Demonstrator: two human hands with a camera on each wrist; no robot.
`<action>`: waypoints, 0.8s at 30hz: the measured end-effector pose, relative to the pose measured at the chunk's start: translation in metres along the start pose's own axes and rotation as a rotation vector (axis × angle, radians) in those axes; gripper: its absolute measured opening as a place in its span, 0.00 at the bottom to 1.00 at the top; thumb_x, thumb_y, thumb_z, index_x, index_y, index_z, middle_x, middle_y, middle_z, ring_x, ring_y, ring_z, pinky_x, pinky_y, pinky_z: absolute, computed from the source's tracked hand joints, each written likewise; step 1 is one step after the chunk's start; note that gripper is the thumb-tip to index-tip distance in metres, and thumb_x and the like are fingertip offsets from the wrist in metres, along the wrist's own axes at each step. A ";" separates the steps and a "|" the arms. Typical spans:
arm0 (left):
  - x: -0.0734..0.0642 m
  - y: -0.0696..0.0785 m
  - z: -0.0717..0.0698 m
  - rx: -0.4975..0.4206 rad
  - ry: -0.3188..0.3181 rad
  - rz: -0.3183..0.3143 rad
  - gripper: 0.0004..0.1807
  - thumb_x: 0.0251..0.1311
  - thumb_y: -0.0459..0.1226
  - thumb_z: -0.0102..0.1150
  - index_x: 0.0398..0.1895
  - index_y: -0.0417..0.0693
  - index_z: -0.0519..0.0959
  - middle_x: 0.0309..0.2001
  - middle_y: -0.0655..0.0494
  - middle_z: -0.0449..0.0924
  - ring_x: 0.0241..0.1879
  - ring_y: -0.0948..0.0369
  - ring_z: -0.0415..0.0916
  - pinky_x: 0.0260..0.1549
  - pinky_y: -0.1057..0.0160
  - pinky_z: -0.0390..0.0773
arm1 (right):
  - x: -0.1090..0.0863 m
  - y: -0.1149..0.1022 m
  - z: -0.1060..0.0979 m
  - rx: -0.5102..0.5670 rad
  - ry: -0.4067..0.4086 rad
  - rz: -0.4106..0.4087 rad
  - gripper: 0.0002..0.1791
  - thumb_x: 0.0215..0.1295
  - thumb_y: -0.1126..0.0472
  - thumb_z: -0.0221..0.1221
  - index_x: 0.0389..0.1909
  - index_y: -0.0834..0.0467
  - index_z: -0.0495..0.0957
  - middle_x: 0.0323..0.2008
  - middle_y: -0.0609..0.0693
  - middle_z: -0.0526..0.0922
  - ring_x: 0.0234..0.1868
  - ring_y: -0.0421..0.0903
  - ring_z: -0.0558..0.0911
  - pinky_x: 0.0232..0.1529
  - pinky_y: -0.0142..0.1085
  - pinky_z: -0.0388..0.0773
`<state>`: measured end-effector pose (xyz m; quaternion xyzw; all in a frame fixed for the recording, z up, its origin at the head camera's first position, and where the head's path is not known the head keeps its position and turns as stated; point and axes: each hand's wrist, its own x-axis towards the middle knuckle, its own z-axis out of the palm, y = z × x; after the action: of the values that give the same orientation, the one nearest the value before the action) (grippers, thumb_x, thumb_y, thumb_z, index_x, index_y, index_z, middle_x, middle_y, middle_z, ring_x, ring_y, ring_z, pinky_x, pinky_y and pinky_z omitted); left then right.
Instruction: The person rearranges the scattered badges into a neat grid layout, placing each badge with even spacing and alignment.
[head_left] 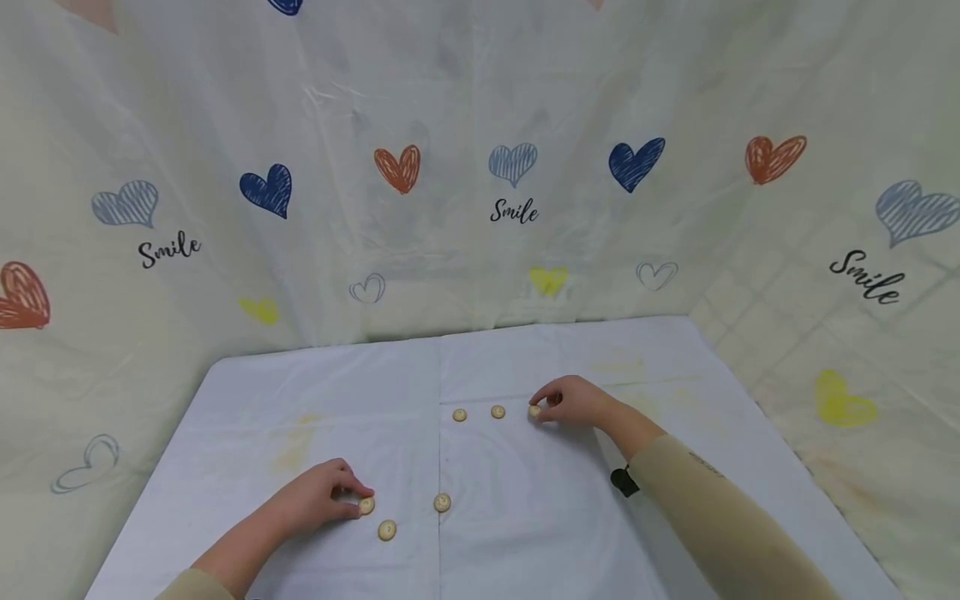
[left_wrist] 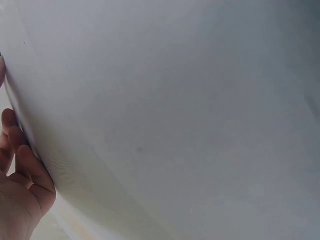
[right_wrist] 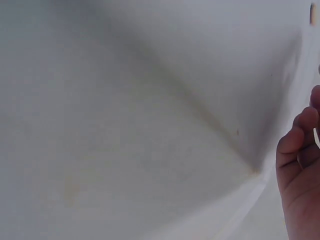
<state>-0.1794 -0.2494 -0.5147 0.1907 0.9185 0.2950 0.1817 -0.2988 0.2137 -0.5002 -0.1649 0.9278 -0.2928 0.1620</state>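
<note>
In the head view, several small round tan discs with a darker ring and faint marks lie flat on the white cloth. My left hand (head_left: 322,496) pinches the left disc (head_left: 367,506) between thumb and fingers, at the table's front left. Just right of it lie a front disc (head_left: 387,530) and a middle disc (head_left: 442,502). Farther back, my right hand (head_left: 573,402) pinches the far right disc (head_left: 534,412). That one forms a row with the back left disc (head_left: 460,415) and the back centre disc (head_left: 498,412). Both wrist views show curled fingers; the pinched discs are hidden there.
A white cloth (head_left: 525,483) with creases and faint yellow stains covers the table. Behind it hangs a pale curtain (head_left: 450,242) printed with hearts and "Smile". A small black object (head_left: 624,482) shows beside the right forearm.
</note>
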 end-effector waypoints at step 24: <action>0.001 -0.003 -0.001 0.002 -0.008 0.009 0.12 0.53 0.46 0.74 0.42 0.64 0.88 0.38 0.67 0.73 0.36 0.68 0.68 0.36 0.65 0.70 | 0.009 0.002 -0.003 0.023 0.000 0.066 0.15 0.58 0.57 0.71 0.47 0.51 0.87 0.31 0.47 0.78 0.34 0.44 0.73 0.35 0.37 0.70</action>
<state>-0.1814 -0.2512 -0.5159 0.1961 0.9172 0.2943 0.1837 -0.3085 0.2129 -0.5006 -0.1323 0.9293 -0.2982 0.1733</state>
